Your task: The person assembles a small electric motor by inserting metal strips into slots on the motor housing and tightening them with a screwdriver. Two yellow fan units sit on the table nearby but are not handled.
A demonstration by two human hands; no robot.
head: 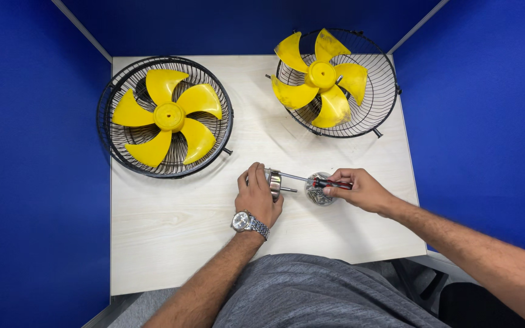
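My left hand (257, 195) grips a small metal fan motor (274, 182) lying on its side on the table, its shaft pointing right. My right hand (360, 188) holds a screwdriver (318, 181) with a red and black handle, and its thin metal shank reaches left to the motor. Under the right hand's fingers sits a small round clear dish (319, 195) with several screws in it. A metal watch is on my left wrist.
Two black wire fan guards, each holding a yellow blade, rest on the pale wooden table (171, 243): one guard (165, 116) at the left, one guard (335, 82) at the back right, tilted. Blue partition walls enclose three sides.
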